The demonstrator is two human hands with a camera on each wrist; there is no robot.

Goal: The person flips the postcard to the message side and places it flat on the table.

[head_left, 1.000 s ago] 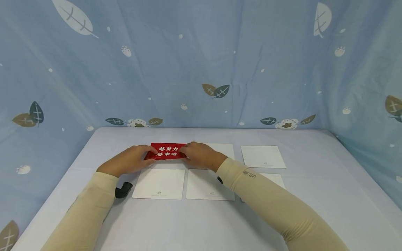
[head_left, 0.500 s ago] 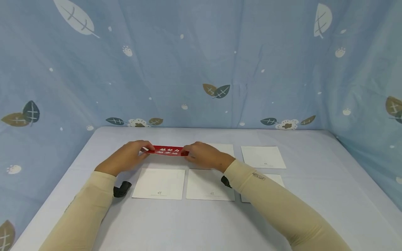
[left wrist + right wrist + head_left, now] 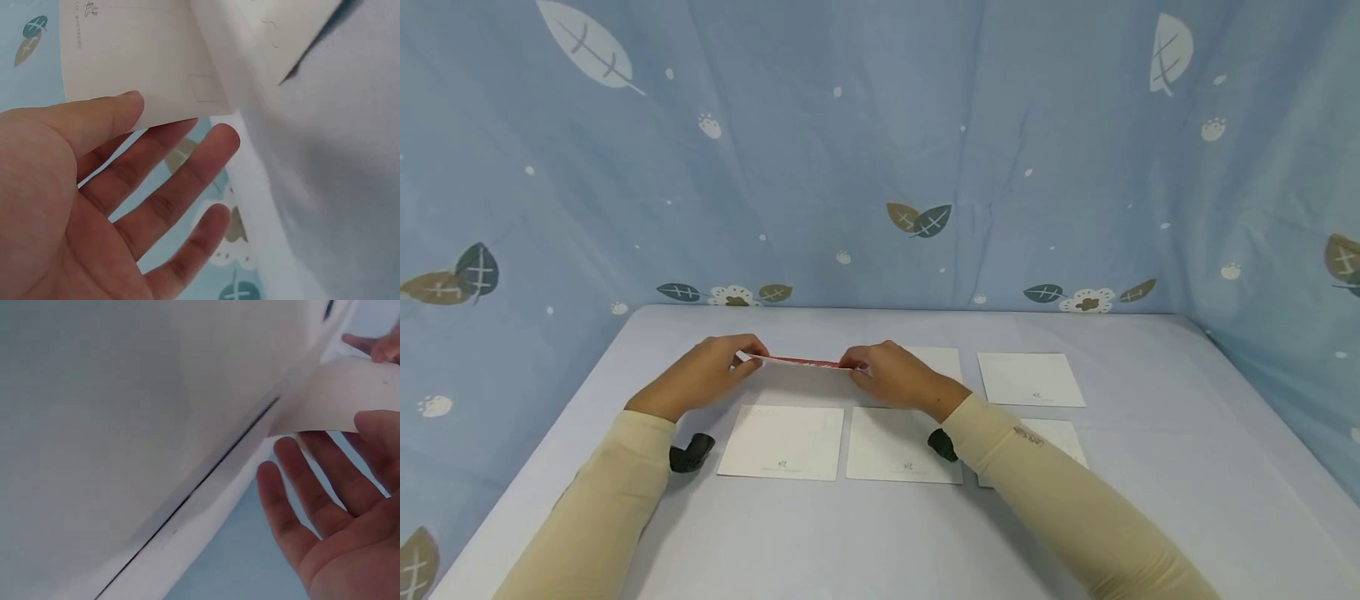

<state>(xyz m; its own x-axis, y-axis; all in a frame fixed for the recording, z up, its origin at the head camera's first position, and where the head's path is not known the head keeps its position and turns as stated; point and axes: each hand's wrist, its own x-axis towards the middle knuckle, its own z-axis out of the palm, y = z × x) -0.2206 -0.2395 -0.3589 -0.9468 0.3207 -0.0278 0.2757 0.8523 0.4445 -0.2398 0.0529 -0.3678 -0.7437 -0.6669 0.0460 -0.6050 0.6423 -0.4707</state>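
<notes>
A postcard [image 3: 808, 363], red on its face and pale on its back, is held up off the table between both hands, seen nearly edge-on in the head view. My left hand [image 3: 703, 377] pinches its left end; my right hand [image 3: 901, 377] pinches the right end. In the left wrist view, the thumb of the left hand [image 3: 100, 181] lies across the card's pale back [image 3: 137, 56], which bears a small printed box and fine print. The right wrist view catches the right hand [image 3: 344, 512] pinching the pale card [image 3: 344, 394], its lower fingers spread loosely.
White cards lie face down in rows: a front left card [image 3: 781, 442], a front middle card [image 3: 895, 458], a front right card [image 3: 1060, 437] partly under the right sleeve, a back middle card [image 3: 942, 362] and a back right card [image 3: 1032, 379]. A patterned blue curtain [image 3: 880, 150] stands behind the table.
The postcard has tilted from showing its red face and white lettering to nearly edge-on. Both hands have kept hold of it; the right hand has shifted slightly right.
</notes>
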